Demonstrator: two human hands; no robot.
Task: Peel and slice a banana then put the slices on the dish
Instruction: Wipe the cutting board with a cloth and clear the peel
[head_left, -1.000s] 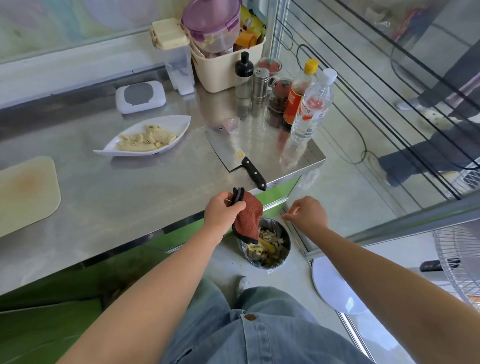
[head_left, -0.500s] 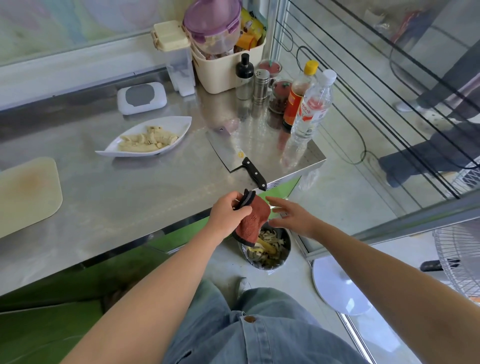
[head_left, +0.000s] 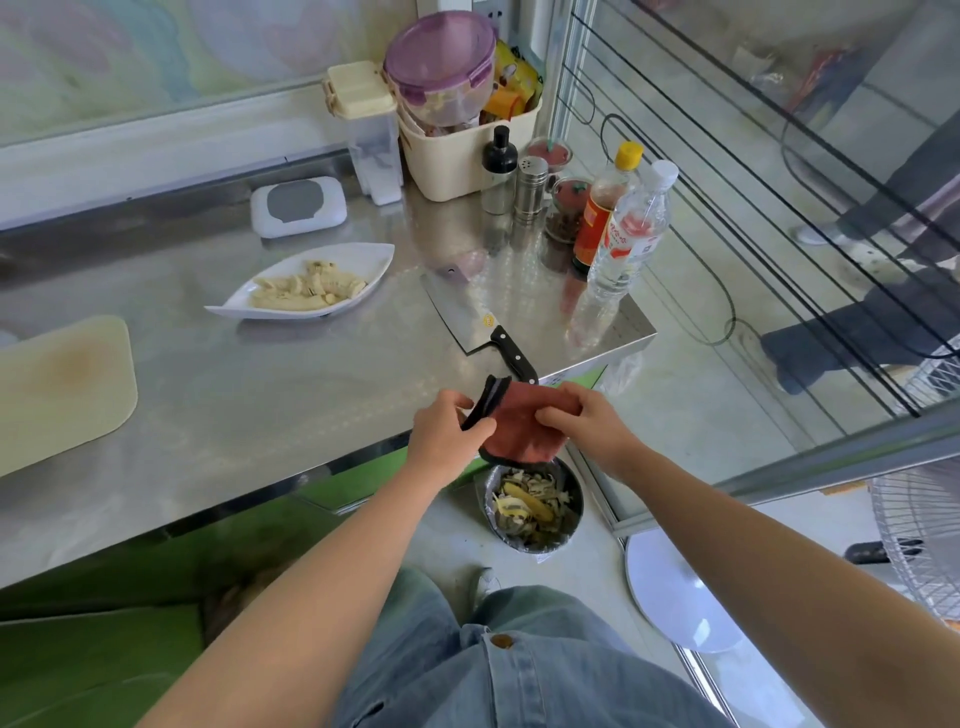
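Banana slices (head_left: 306, 288) lie on the white dish (head_left: 376, 260), toward the back of the counter (head_left: 260, 395), so the job looks done. The right hand (head_left: 587, 426) has just come over to the red cloth (head_left: 524, 428); now both it and the left hand (head_left: 447, 436) pinch the cloth with closed fingers (cleaning up, I think). The knife (head_left: 475, 325) lies near the front right corner. A bin (head_left: 532, 512) of peels sits on the floor below. Nothing blocks the way.

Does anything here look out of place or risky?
Only the cleaver: it lies near the front edge of the steel counter, handle pointing toward the person, close to both hands holding a reddish cloth. Otherwise tidy: slices sit on the white dish, peels in the bin below.
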